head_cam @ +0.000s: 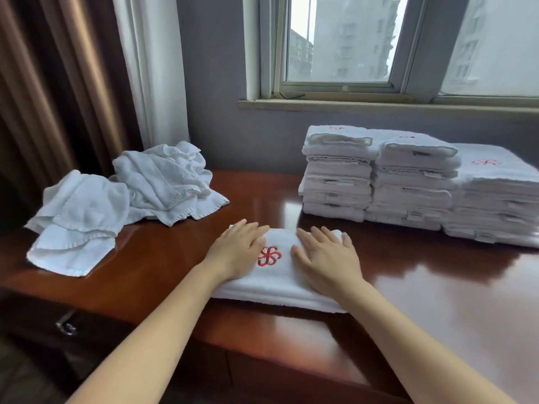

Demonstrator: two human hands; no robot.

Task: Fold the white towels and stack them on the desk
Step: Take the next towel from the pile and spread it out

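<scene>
Fingers [253, 233] of both hands are lying straight and relaxed, pressing flat on the folded towel [277, 279] and grasping nothing. The left hand [239, 252] is resting on its left part and the right hand [326, 258] on its right part, with the red embroidered emblem [269, 256] showing between them. Both forearms are reaching forward over the front edge of the desk [437, 301].

This towel is lying near the front edge, about in the middle, and it looks fully folded (the hands seem to be only smoothing it). Three stacks of folded towels [408, 185] are standing side by side toward the back right corner, so I judge that the larger part of the work is done. A heap of unfolded towels [122, 196] is waiting at the back left corner, and the towel under the hands is not yet on a stack.
</scene>
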